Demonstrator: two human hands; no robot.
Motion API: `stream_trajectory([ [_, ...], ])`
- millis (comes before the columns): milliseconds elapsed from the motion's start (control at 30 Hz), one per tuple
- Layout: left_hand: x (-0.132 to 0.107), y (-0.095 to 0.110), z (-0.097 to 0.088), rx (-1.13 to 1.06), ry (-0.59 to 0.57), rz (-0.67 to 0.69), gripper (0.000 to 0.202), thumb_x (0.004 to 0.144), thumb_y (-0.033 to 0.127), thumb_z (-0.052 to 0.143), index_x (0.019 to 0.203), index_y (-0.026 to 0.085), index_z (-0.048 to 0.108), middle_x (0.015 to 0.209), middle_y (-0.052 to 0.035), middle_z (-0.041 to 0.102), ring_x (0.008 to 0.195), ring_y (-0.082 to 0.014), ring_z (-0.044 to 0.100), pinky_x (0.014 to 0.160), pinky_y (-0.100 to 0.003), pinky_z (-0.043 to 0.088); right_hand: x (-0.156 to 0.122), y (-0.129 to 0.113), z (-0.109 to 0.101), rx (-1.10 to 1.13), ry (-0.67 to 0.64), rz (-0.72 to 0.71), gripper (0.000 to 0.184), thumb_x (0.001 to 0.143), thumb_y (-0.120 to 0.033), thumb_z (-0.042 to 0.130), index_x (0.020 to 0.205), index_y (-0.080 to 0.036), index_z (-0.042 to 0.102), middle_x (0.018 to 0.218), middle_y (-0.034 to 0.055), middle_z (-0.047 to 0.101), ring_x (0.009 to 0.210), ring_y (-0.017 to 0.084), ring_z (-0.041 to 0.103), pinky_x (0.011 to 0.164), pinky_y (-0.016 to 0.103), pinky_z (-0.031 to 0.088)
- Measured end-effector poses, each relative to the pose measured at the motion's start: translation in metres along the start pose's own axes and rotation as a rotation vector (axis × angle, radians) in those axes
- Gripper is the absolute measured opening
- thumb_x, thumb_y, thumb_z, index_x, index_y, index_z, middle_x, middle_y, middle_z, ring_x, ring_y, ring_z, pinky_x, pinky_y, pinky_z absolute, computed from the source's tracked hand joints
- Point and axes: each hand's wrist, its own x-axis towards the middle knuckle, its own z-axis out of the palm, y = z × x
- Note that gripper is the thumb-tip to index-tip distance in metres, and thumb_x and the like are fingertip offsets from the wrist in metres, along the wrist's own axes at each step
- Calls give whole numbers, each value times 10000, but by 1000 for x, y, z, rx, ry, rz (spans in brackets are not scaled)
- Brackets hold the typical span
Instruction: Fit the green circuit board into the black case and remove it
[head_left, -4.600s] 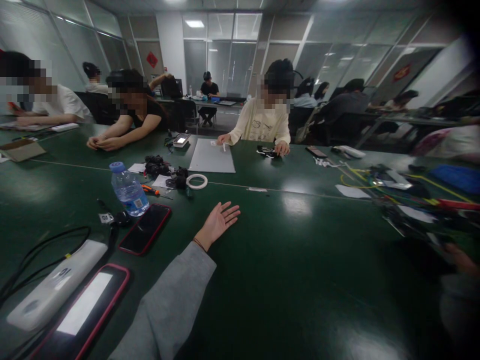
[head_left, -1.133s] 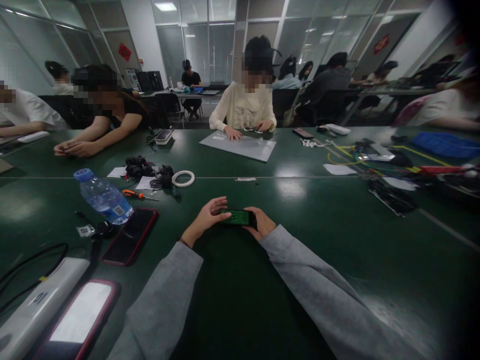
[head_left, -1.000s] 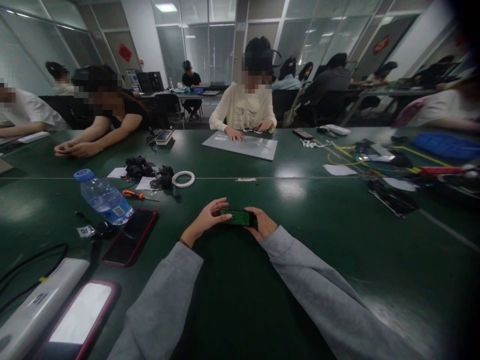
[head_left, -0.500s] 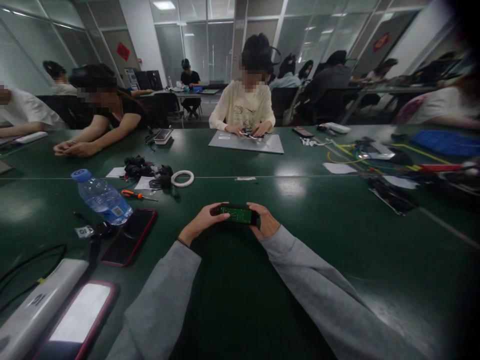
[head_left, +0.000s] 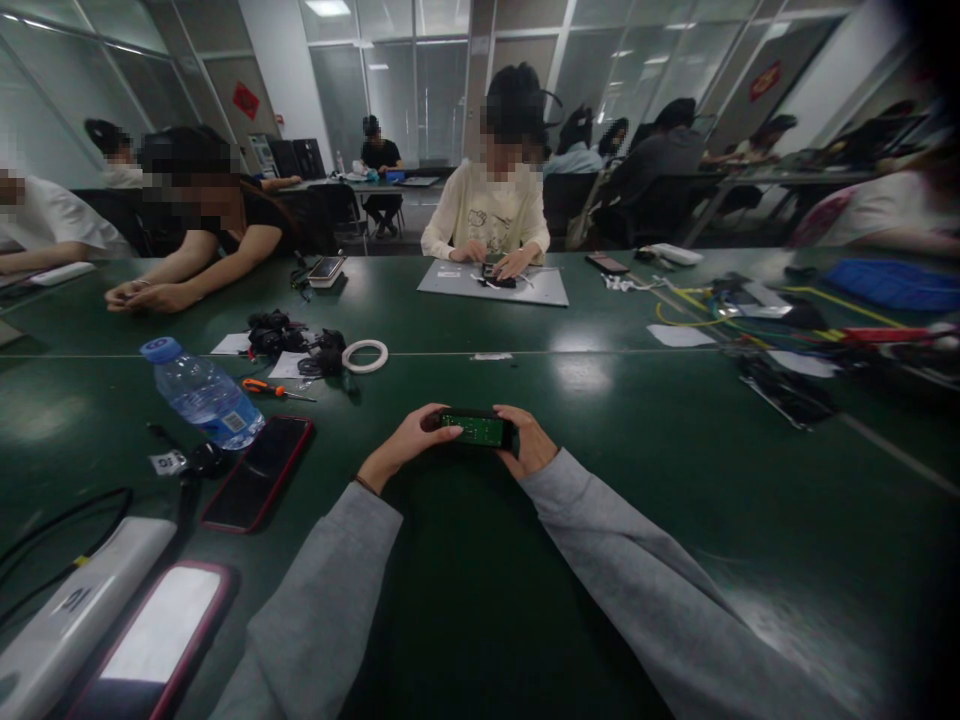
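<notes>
A black oblong device point(head_left: 480, 429) with a green, white-flecked face is held level on its long side above the table. I cannot tell whether that face is a lit screen or a circuit board. My left hand point(head_left: 409, 445) is closed round its left end, the thumb lying over the green face. At the opposite end my right hand point(head_left: 531, 442) grips the edge, fingertips on top and thumb low at the corner. The fingers behind the device are hidden.
On my left stand a water bottle point(head_left: 206, 395), a dark phone point(head_left: 259, 475), a pink-edged phone point(head_left: 161, 640) and a white bar-shaped device point(head_left: 90, 610). An orange screwdriver point(head_left: 274, 390) lies beyond. Across the table a person works on a grey board point(head_left: 450, 283). Cables point(head_left: 697, 305) spread on the right.
Both my hands and the device stay nearly still. Across the table, the other person's hands have shifted slightly on the dark item over the grey board.
</notes>
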Motion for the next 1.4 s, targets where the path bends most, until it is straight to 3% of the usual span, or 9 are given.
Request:
stream_trajectory([
  [200, -1, 1, 1, -1, 9, -2, 495, 685, 361, 692, 1110, 160, 535, 1127, -90, 573, 1022, -205, 551, 928, -387, 407, 0, -1, 1, 8, 14, 43, 535, 768, -302, 622, 1204, -173, 339, 1175, 143, 468, 1097, 264, 473, 921, 465, 446],
  [300, -1, 1, 1, 10, 8, 7, 493, 686, 365, 690, 1106, 159, 537, 1123, -93, 574, 1020, -210, 553, 917, -386, 414, 0, -6, 0, 45, 7, 140, 548, 776, -382, 613, 1213, -178, 352, 1150, 137, 475, 1059, 262, 494, 906, 459, 455],
  [500, -1, 1, 1, 17, 4, 9, 502, 685, 365, 692, 1117, 170, 528, 1128, -96, 574, 1017, -214, 559, 909, -393, 421, -3, -2, 0, 233, -28, 359, 420, 860, -381, 482, 1224, -197, 378, 1132, 112, 507, 1033, 232, 528, 868, 409, 479],
  [733, -2, 4, 0, 30, -22, -2, 516, 688, 363, 691, 1134, 173, 513, 1159, -100, 554, 1039, -217, 549, 911, -388, 425, -5, 11, 4, 477, -113, 504, 476, 845, -470, 509, 1229, -203, 421, 1122, 97, 546, 1039, 229, 547, 917, 402, 458],
  [933, -2, 4, 2, 31, -16, 1, 515, 685, 360, 693, 1131, 174, 512, 1149, -99, 556, 1029, -218, 555, 907, -393, 429, -6, 13, 4, 494, -137, 522, 528, 823, -469, 547, 1259, -203, 414, 1160, 99, 530, 1074, 229, 528, 921, 409, 456],
  [1400, 0, 1, 2, 38, -29, 8, 535, 681, 366, 693, 1151, 196, 500, 1163, -90, 554, 1051, -222, 545, 922, -407, 417, -5, 10, 3, 377, -128, 491, 422, 835, -433, 534, 1184, -213, 444, 1126, 77, 551, 1059, 215, 541, 918, 392, 460],
])
